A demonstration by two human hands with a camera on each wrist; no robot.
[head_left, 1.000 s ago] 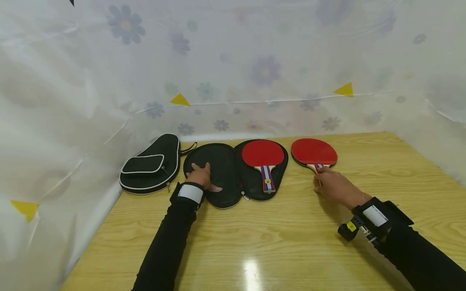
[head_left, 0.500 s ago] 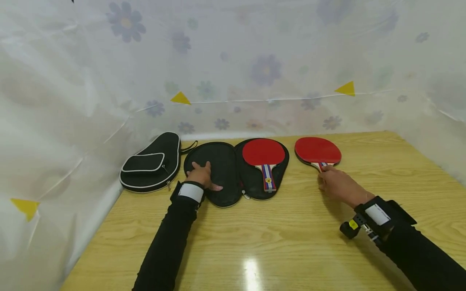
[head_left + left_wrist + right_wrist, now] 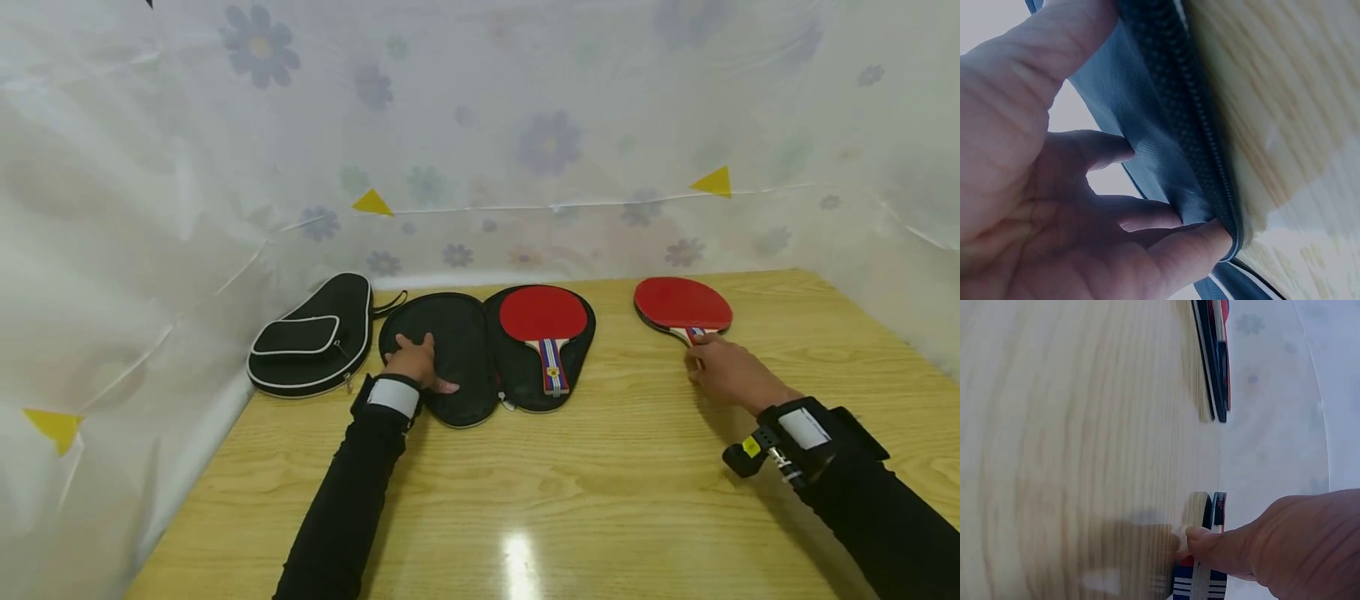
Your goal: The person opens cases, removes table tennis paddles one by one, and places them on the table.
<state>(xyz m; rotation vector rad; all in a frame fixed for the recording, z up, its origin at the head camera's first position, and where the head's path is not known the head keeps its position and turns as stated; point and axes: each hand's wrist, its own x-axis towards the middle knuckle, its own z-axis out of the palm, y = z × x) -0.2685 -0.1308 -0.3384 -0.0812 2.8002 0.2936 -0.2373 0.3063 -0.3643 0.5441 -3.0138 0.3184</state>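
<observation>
A black paddle case (image 3: 459, 329) lies unzipped and spread flat toward the back of the table. My left hand (image 3: 412, 365) rests on its left half with fingers spread; in the left wrist view the fingertips touch the case near its zipper edge (image 3: 1207, 134). On the right half lies a red table tennis paddle (image 3: 543, 313), its striped handle pointing toward me. Farther right, my right hand (image 3: 735, 373) pinches the handle of a second red table tennis paddle (image 3: 682, 302). The right wrist view shows the thumb against this striped handle (image 3: 1200, 584).
A closed black paddle case (image 3: 296, 337) with white piping and a wrist loop lies at the left, beside the wall sheet. Behind the wooden table (image 3: 480, 492) hangs a pale flowered sheet (image 3: 465, 125) with yellow triangle markers.
My right hand has moved to the right with the second paddle, widening the gap to the open case. The left hand and both cases have stayed in place.
</observation>
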